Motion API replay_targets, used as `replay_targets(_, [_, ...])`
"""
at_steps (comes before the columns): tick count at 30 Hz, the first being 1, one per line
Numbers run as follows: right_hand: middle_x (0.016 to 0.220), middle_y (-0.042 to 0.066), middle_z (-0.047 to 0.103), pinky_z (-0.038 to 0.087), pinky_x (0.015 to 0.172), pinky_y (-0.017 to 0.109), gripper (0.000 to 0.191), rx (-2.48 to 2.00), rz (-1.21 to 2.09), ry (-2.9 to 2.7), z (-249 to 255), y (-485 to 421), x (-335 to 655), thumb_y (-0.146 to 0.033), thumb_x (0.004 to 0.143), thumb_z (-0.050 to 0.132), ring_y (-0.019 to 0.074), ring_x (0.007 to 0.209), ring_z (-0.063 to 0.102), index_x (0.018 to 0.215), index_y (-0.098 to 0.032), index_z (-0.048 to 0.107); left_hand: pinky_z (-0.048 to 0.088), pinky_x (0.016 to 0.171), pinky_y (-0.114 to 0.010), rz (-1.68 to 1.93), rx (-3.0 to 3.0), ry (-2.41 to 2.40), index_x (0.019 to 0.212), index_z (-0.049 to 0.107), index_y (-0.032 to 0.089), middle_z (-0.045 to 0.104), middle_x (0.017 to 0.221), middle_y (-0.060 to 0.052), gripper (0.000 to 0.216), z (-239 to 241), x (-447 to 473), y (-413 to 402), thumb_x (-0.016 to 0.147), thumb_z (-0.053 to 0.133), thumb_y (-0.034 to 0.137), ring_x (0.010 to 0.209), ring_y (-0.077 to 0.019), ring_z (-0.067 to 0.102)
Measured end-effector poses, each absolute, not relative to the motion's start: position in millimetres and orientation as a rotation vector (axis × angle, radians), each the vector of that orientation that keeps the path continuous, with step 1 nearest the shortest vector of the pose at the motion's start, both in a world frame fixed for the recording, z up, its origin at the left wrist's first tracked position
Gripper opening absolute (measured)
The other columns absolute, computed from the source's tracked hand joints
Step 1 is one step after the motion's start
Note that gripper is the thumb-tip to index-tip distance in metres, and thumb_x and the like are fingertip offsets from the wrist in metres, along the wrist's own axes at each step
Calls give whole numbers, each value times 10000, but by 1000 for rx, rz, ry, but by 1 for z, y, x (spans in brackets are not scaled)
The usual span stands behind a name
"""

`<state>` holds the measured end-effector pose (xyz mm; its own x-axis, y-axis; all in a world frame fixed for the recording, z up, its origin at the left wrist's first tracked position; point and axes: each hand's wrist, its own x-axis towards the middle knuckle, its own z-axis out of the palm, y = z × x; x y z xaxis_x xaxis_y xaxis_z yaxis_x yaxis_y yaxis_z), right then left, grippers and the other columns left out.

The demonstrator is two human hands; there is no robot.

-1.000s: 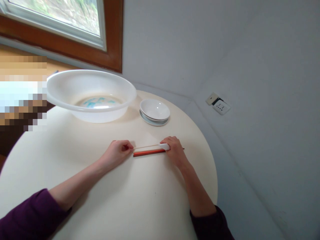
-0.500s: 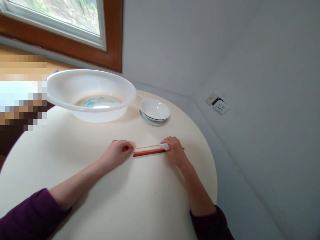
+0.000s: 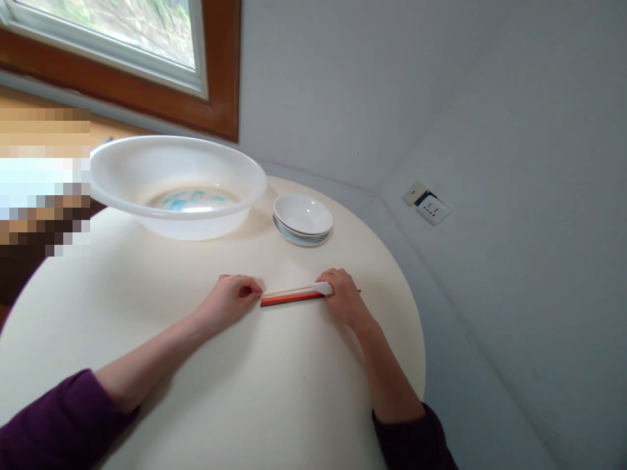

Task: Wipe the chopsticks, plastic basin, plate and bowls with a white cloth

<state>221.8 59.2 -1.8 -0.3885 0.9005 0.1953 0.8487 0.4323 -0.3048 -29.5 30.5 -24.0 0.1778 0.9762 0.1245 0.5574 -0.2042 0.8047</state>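
On the round cream table (image 3: 274,391) lie red chopsticks (image 3: 292,299) and, close behind them, pale wooden chopsticks (image 3: 289,290), side by side. My left hand (image 3: 232,299) is curled shut at their left ends, fingertips pinched at the pale pair's tip. My right hand (image 3: 343,295) is closed over their right ends, where a white piece (image 3: 323,287) shows under the fingers; a dark tip sticks out past the hand.
A large translucent white basin (image 3: 179,186) with blue marks on its bottom stands at the back left. A small stack of white bowls (image 3: 302,219) sits to its right. The table edge curves close to the grey wall with a socket (image 3: 431,207).
The pale chopsticks have moved a little closer to the red ones. Both hands stay nearly where they were.
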Motion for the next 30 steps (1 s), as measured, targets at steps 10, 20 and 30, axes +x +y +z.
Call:
replay_targets(10, [865,52,648,346,750,277,380,-1544,244,-2393,0,58,220,67,625,409,179,802,494,802,-161,656,457,615,-255,867,1849,1448,636,636,167,664,633,-40,210,-23,-29,30,690,493,310,619,-167,602])
replay_targets(20, [878,57,650,353,762,280,384,-1545,265,-2383,-2,57,221,56,624,416,185,817,501,827,-159,661,452,594,-242,869,1851,1441,640,646,166,663,622,-33,198,-23,-29,30,692,499,289,602,-155,593])
replay_targets(30, [847,63,643,358,742,278,332,-1546,241,-2389,-3,58,220,38,634,428,187,799,502,790,-153,649,455,589,-238,862,1856,1423,639,644,170,655,630,-29,180,-25,-30,30,684,510,282,608,-151,590])
